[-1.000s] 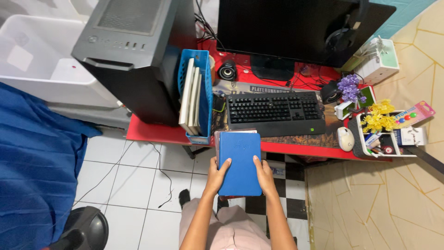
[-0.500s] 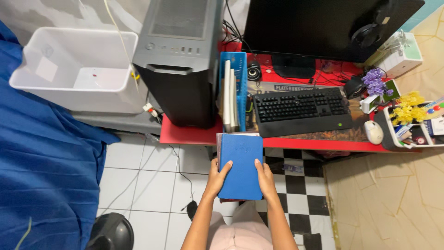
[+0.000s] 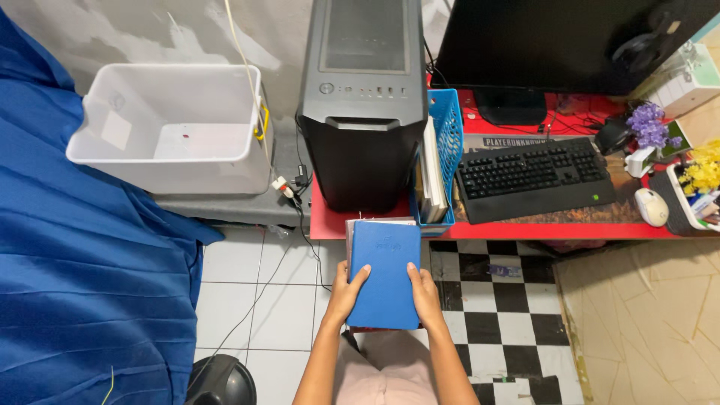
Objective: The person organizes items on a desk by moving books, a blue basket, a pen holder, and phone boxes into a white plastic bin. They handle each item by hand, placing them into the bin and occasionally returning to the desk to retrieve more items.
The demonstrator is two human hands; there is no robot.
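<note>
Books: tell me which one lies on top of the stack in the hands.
The blue book, flat and face-up, held at its sides by the left hand and right hand. The other books stand upright in the blue basket.

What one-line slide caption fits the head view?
Both hands, left hand and right hand, hold a blue book atop a stack before a red desk.

One keyboard (image 3: 534, 177), one mouse (image 3: 651, 207), one white bin (image 3: 174, 127).
</note>
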